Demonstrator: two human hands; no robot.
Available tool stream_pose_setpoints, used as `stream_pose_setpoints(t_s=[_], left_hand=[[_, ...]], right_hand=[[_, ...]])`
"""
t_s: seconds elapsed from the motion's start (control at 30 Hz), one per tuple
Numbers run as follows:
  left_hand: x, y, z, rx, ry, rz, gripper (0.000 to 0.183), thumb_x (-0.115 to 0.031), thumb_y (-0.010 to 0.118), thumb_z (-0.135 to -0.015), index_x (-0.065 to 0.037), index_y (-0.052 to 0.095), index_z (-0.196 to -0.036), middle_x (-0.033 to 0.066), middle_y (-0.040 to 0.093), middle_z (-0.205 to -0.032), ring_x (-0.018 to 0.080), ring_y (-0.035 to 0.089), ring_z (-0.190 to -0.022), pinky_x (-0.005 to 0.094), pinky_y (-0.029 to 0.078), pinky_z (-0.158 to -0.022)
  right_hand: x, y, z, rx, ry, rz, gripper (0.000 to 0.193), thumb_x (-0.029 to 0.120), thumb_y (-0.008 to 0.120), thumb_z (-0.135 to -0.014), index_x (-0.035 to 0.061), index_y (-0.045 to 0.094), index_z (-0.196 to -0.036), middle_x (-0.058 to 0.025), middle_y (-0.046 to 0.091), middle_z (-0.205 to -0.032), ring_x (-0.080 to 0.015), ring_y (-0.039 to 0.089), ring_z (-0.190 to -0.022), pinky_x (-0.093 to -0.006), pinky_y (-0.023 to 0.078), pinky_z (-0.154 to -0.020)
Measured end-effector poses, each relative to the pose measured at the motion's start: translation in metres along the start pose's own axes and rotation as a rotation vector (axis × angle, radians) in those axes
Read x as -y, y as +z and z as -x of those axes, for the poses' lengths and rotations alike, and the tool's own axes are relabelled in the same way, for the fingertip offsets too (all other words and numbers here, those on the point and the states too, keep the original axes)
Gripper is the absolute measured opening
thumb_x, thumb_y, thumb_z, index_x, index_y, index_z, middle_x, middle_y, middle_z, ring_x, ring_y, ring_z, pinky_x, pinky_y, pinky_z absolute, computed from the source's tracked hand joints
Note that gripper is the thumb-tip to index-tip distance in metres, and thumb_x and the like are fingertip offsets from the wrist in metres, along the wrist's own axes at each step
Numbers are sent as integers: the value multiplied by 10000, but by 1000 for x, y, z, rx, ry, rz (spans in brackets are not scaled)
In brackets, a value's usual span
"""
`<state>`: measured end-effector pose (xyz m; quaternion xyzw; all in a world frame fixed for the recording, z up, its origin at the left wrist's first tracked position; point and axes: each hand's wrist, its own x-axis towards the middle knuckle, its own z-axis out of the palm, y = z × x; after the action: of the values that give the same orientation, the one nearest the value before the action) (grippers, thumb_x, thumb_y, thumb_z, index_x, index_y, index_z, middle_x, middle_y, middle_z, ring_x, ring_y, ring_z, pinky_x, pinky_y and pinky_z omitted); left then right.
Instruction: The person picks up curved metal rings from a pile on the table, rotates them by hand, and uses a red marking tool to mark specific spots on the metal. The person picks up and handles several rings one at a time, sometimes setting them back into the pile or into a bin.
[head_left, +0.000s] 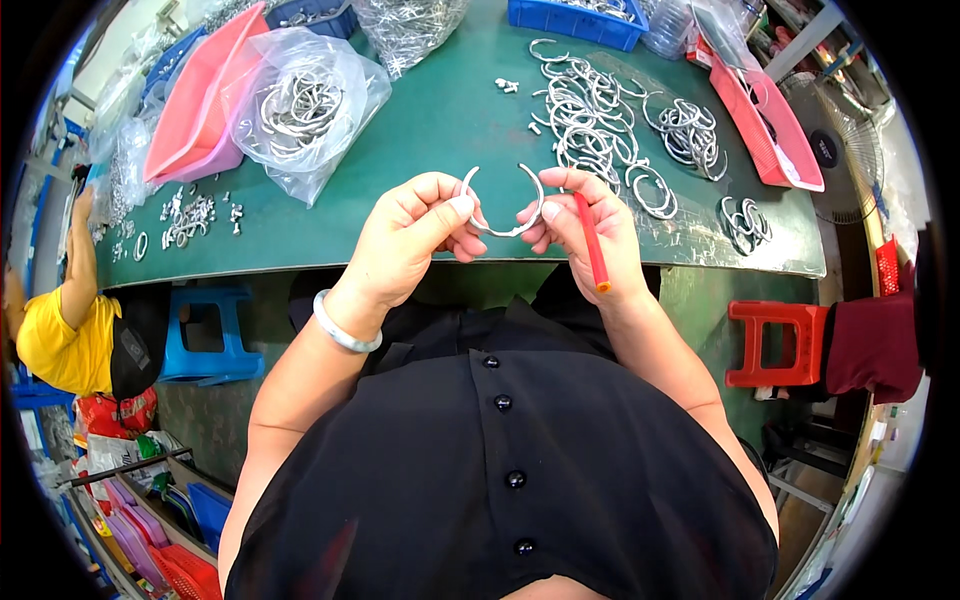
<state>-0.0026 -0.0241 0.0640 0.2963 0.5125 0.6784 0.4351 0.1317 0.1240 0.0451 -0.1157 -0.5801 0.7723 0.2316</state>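
An open silver metal ring clamp is held above the table's near edge, its gap facing away from me. My left hand pinches one curved arm of it between thumb and fingers. The opposite arm is gripped by my right hand. A red pencil also rests in that right hand, its end pointing back toward me. Beyond my right hand lies a loose pile of similar rings, with another cluster beside it and a few more near the right edge.
A clear plastic bag of rings and a pink bin stand on the green table at left, near small metal fittings. A blue tray sits at the back. Blue and red stools flank me; a co-worker in yellow is at far left.
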Motion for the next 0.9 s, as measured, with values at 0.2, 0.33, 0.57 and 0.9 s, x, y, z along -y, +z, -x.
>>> stream_pose_setpoints(t_s=[0.2, 0.33, 0.57, 0.9], left_hand=[[1, -1, -2, -53, -76, 45, 148, -184, 498, -878, -45, 543, -858, 25, 581, -729, 89, 567, -591, 200, 447, -537], [1, -3, -3, -54, -90, 74, 149, -185, 503, -874, -44, 545, -856, 25, 579, -721, 89, 562, -580, 198, 443, -527], [14, -11, -11, -117, -115, 25, 115, -144, 506, -859, -41, 553, -838, 18, 577, -691, 79, 545, -532, 183, 428, -486], [33, -19, -29, -219, -212, -382, 114, -131, 551, -806, -19, 567, -790, 14, 555, -625, 61, 503, -483, 177, 390, -434]], right_hand=[[2, 1, 1, -12, 9, 6, 267, 49, 510, -846, -33, 442, -1091, -113, 620, -802, -121, 581, -656, -218, 465, -579], [3, 2, 2, -13, 15, 11, 269, 48, 516, -842, -34, 443, -1088, -112, 619, -798, -120, 583, -647, -214, 465, -571], [-2, 0, 3, -12, 39, 92, 256, 54, 510, -846, -15, 453, -1085, -89, 608, -798, -118, 582, -667, -218, 470, -587], [-22, -30, 11, -44, -276, 252, 384, 278, 404, -922, -18, 435, -1165, -78, 598, -809, -115, 546, -689, -235, 447, -624]])
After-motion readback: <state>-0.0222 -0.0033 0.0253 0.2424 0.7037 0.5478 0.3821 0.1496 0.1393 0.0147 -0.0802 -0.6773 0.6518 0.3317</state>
